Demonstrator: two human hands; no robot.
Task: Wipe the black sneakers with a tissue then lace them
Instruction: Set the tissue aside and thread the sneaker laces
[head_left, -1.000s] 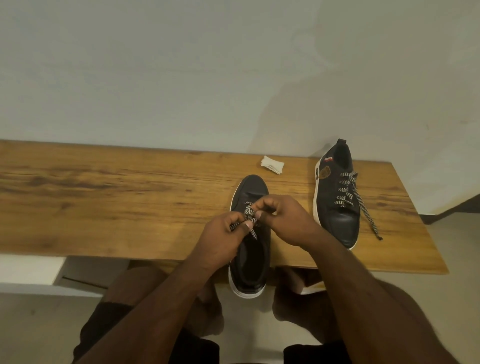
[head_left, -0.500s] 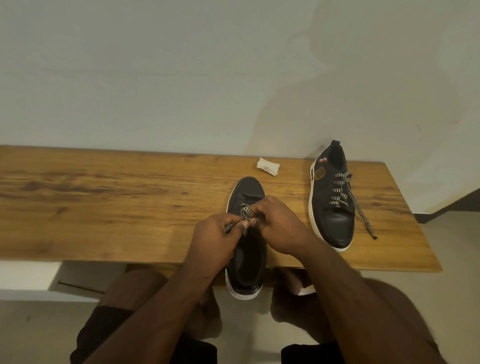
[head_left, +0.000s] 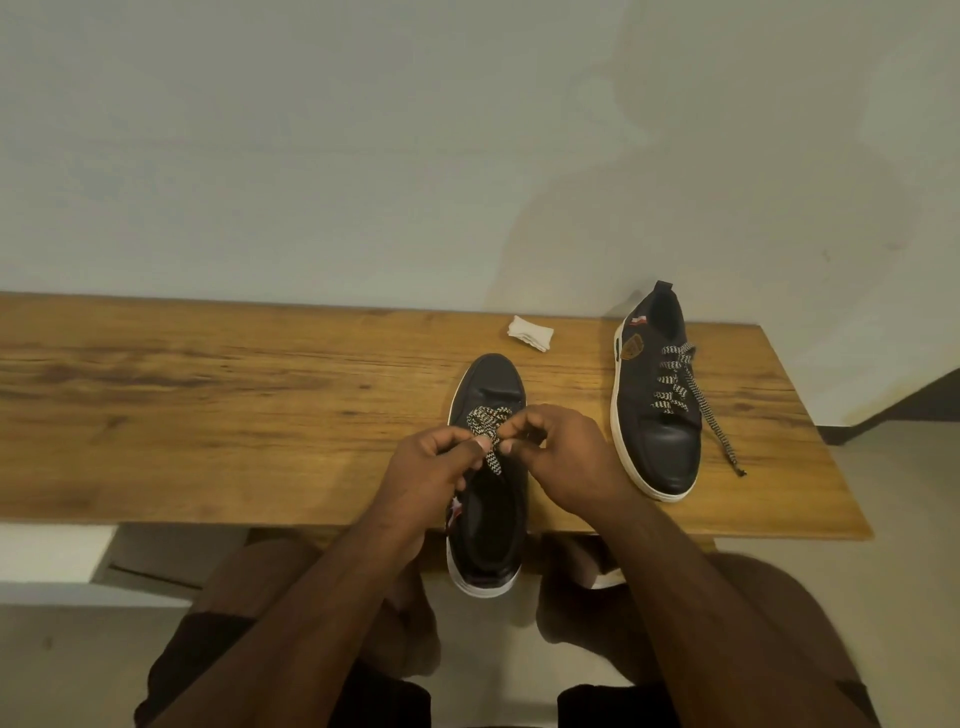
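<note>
**Both hands pinch the lace over the near sneaker**

The near sneaker (head_left: 488, 519) lies toe away from the person, its heel hanging past the front edge of the wooden surface (head_left: 208, 415) at 6 o'clock. The surface's long left stretch, toward 9 o'clock, is bare wood; its right end cuts off at an angle at 3 o'clock. The second sneaker (head_left: 655, 410), already laced, sits at 2 o'clock, well apart from the hands, with one lace end trailing toward the right edge. A folded tissue (head_left: 531, 332) lies near the wall at 12 o'clock.

The left hand (head_left: 431, 467) and right hand (head_left: 563, 452) meet over the tongue, the fingers of each curled and gripping the checked lace (head_left: 485, 431).

A pale wall rises behind the surface, and light floor shows below it.

Against half a second ago, the hands sit slightly apart, and a loose lace end now hangs between them.
</note>
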